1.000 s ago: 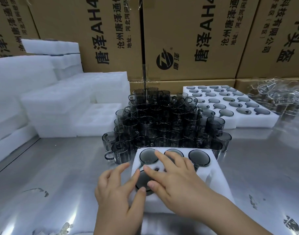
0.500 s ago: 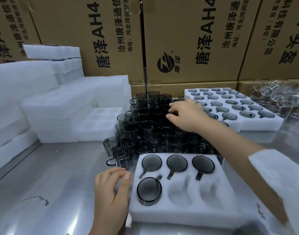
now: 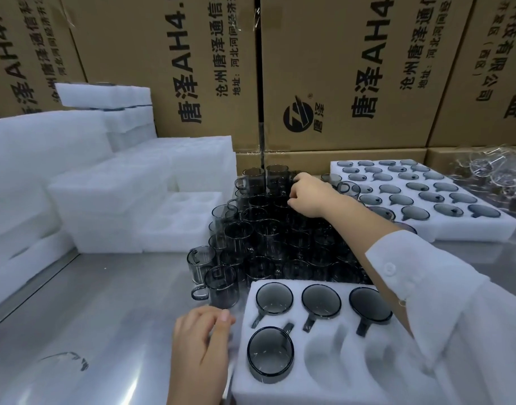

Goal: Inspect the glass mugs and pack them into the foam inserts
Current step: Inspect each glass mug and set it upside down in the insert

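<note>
Loose smoke-grey glass mugs point(image 3: 268, 229) stand packed rim to rim on the steel tabletop point(image 3: 98, 317), too many and too overlapped to count. My right grip point(image 3: 309, 194) reaches over them to the far side of the cluster. Its fingers curl down among the rims there, but I cannot tell whether they hold a mug.

At 6 o'clock from the cluster, just beside it, lies the near foam insert point(image 3: 283, 393) with six pockets. Four hold mugs: three across the far row and one in the near row's left pocket. The other two near pockets are unfilled.

My left grip point(image 3: 202, 337) rests on the tabletop at the insert's 9 o'clock edge. Its fingers are relaxed, hold nothing, and the tips touch the foam.

At 2 o'clock from the cluster sits a larger foam tray point(image 3: 470, 232) with mugs four to a row in six rows; my arm hides part of the nearest row. Blank foam inserts point(image 3: 104, 197) are stacked at 10 o'clock. A heap of clear glassware point(image 3: 496, 171) lies at 3 o'clock, beyond the tray, and printed cardboard cartons point(image 3: 353, 68) wall the back at 12 o'clock.
</note>
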